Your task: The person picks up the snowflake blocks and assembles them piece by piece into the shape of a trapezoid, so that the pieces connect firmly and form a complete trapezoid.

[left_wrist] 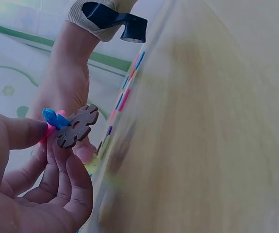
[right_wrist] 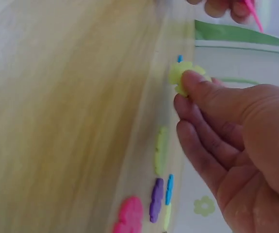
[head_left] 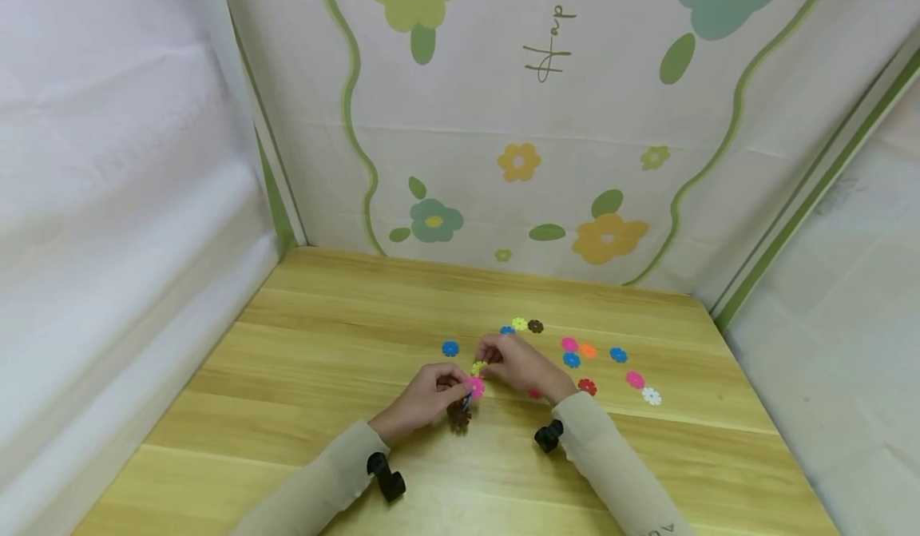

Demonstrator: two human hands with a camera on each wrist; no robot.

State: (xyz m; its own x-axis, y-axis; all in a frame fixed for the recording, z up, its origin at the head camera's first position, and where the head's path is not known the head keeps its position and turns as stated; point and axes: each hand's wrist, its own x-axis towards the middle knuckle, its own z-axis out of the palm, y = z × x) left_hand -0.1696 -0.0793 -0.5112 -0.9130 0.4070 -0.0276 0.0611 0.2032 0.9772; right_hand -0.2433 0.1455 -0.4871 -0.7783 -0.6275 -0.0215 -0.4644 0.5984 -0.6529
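Note:
My left hand (head_left: 427,396) pinches a small joined group of notched plastic snowflake discs between thumb and fingers. In it are a pink disc (head_left: 476,387), a blue disc (left_wrist: 55,118) and a brown disc (left_wrist: 78,127), the brown one angled out below the hand. A single yellow disc (right_wrist: 179,75) is held by its edge between the thumb and fingertips of my right hand (head_left: 519,363). Both hands are close together over the table, and the yellow disc sits right beside the pink one in the head view.
Loose discs lie flat on the wooden table (head_left: 323,344): a blue disc (head_left: 450,348) at the left, a dark brown disc (head_left: 535,326) farther back, and several to the right, including a red disc (head_left: 587,387) and a white disc (head_left: 651,396). Flowered cloth (head_left: 460,105) hangs behind.

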